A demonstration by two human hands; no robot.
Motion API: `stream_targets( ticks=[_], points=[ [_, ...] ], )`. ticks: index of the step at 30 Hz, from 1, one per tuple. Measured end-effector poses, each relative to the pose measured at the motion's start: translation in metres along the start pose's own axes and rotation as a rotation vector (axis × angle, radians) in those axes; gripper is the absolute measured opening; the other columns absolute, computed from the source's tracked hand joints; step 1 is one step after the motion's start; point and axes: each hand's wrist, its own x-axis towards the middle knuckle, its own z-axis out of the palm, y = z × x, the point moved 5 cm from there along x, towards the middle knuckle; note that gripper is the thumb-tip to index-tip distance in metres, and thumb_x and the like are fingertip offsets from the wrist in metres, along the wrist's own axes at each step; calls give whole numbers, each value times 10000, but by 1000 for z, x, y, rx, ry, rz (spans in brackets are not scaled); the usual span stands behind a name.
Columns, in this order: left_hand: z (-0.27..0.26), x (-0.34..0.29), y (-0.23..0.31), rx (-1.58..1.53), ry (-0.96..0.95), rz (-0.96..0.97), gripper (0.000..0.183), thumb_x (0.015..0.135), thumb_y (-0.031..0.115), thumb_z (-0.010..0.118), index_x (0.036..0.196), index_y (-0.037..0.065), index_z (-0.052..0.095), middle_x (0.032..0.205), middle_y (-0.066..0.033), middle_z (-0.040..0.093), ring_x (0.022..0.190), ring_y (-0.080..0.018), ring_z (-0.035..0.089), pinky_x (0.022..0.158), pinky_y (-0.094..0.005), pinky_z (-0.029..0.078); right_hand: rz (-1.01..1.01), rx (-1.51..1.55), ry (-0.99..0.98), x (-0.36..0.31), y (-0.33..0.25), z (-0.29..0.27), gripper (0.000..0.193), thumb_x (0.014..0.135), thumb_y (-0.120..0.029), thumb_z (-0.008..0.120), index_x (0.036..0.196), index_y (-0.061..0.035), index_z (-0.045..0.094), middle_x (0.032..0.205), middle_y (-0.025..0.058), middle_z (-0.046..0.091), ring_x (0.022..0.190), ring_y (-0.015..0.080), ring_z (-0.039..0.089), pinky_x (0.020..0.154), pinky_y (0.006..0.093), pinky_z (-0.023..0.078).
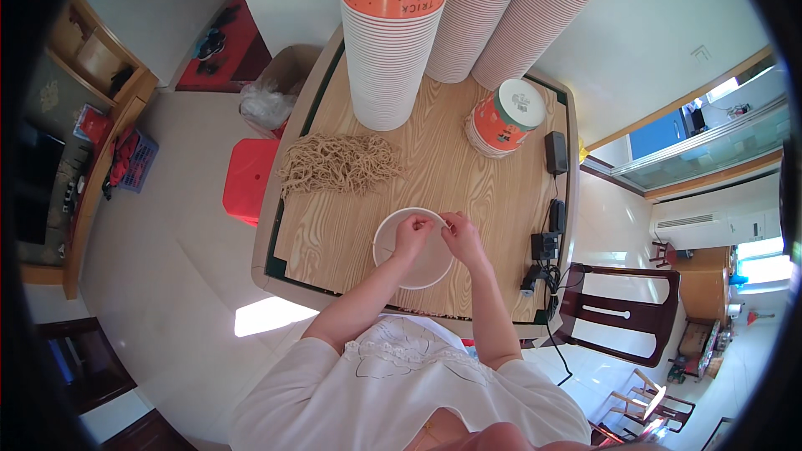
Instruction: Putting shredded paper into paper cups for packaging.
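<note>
A white-lined paper bucket (pixel 430 271) stands on the table in front of me, its mouth facing up. My left hand (pixel 412 236) reaches over the opening with its fingers pinched together inside the rim. At the bucket's far right rim, my right hand (pixel 462 239) is closed, thumb and fingers pressed together at the edge. Whatever small thing the fingertips hold is too hidden to make out. Beyond the bucket to the left lies a tangled pile of tan cords (pixel 342 164).
Tall stacks of white-and-orange paper buckets (pixel 393 67) rise at the table's far side. An upside-down orange bucket (pixel 505 119) sits far right. Black power adapters (pixel 545 245) and cables line the right edge. A red stool (pixel 247 179) and a dark chair (pixel 622 315) flank the table.
</note>
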Motion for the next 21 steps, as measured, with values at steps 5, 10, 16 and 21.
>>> stream_targets(
  ticks=[5,10,16,21],
  points=[
    [-1,-3,3,-41,-5,-55,87,785,137,594,793,58,557,580,25,474,400,-38,373,328,-194,241,-12,3,-4,1,3,1,288,708,-18,530,988,-57,586,812,113,540,672,202,554,635,295,460],
    [-1,-10,11,-42,-36,-60,94,790,139,590,801,53,554,573,28,464,397,-37,363,331,-191,232,-16,106,80,-3,-13,-6,284,694,-13,572,970,-76,598,833,93,549,699,182,545,639,278,446],
    [-5,-26,30,-171,-166,-200,100,804,154,579,818,57,563,545,48,423,399,-29,345,343,-185,222,-146,104,52,-4,-28,-18,202,688,-42,628,886,-74,613,830,87,546,745,199,548,637,286,451],
    [-4,-28,36,-178,-197,-187,106,809,160,575,839,59,570,540,54,416,403,-25,345,347,-180,223,-157,112,35,-3,-25,-15,131,706,-46,627,836,-51,612,793,106,558,701,213,557,619,293,451]
  ],
)
